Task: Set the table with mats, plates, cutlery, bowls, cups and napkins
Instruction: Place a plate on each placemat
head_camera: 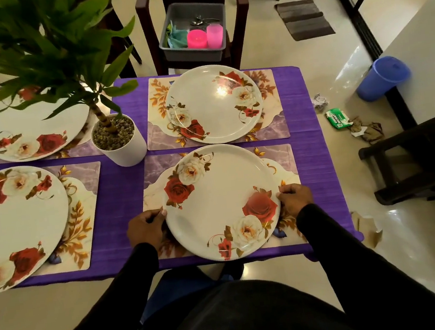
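Table (121, 193): purple cloth, four floral rectangular mats, each bearing a plate.
Near plate (216, 206): round white rose-patterned dish lying on near-right mat (286, 156).
Left hand (144, 228): grips its left rim.
Right hand (296, 200): grips its right rim (fingers curled).

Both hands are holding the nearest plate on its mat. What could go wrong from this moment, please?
The near plate overhangs its mat toward the table edge, so a nudge from the left hand or right hand might tip it off. Later reaches toward the grey bin could brush the potted plant beside it.
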The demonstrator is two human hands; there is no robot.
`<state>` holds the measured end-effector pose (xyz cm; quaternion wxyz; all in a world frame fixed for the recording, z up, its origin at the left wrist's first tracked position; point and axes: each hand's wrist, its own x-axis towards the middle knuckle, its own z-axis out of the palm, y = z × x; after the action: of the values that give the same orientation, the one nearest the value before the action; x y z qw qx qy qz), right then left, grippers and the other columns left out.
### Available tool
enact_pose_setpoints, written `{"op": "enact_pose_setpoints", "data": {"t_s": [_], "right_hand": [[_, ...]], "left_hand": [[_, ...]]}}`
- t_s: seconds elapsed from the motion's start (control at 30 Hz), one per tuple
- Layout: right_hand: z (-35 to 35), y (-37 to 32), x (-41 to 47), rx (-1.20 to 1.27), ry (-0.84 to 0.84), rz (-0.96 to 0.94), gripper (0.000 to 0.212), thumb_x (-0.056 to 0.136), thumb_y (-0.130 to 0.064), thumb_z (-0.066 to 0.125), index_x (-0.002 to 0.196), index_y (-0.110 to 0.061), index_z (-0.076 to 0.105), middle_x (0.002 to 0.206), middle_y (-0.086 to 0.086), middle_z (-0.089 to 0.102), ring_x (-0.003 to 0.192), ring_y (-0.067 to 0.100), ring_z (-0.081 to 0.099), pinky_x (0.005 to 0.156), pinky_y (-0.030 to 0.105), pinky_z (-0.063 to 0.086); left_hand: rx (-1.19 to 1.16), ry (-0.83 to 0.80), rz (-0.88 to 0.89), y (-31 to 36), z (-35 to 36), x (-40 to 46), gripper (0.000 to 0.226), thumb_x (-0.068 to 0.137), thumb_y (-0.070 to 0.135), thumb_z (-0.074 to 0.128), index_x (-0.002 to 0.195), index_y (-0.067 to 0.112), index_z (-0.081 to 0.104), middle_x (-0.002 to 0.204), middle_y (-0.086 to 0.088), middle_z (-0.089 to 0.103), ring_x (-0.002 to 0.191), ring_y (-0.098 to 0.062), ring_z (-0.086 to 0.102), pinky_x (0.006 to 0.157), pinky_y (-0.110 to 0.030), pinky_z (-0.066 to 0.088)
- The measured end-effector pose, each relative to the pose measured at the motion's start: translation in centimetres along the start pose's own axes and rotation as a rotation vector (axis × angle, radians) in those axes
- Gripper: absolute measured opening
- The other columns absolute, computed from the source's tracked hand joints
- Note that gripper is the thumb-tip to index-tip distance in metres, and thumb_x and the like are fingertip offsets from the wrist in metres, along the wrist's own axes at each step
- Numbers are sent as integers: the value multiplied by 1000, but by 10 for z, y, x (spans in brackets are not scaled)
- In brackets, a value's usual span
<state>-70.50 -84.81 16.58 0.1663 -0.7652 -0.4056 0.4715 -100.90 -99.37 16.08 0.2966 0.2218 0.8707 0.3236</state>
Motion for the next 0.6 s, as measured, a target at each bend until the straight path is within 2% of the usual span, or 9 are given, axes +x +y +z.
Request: {"op": "enact_pose_setpoints", "data": {"t_s": [0.13,0.3,0.5,0.6], "right_hand": [[1,-1,0,1,6,4,19,93,-4,64,112,-5,66,114,8,61,103,22,54,92,34,48],[7,-4,0,-37,26,-14,22,93,-6,64,114,-10,61,124,9,59,118,27,55,96,38,50],[12,-3,1,-87,55,-5,26,93,-3,61,118,-9,63,125,10,62,117,29,57,100,41,51],[12,-2,0,-73,61,3,25,92,-3,62,117,-9,64,124,10,63,117,29,58,100,42,51]], "left_hand": [[-12,-1,-10,-2,1,1,26,93,22,71,111,4,74,109,-13,73,93,-16,57,82,-29,44],[-4,4,-22,-3,2,2,26,92,23,71,111,5,74,109,-13,73,94,-16,58,84,-30,46],[13,-23,-20,-4,1,7,27,92,24,71,110,4,74,107,-13,73,91,-18,59,81,-29,47],[28,-55,-17,-6,-2,10,28,92,27,72,108,4,75,100,-9,73,87,-17,60,76,-28,46]]}}
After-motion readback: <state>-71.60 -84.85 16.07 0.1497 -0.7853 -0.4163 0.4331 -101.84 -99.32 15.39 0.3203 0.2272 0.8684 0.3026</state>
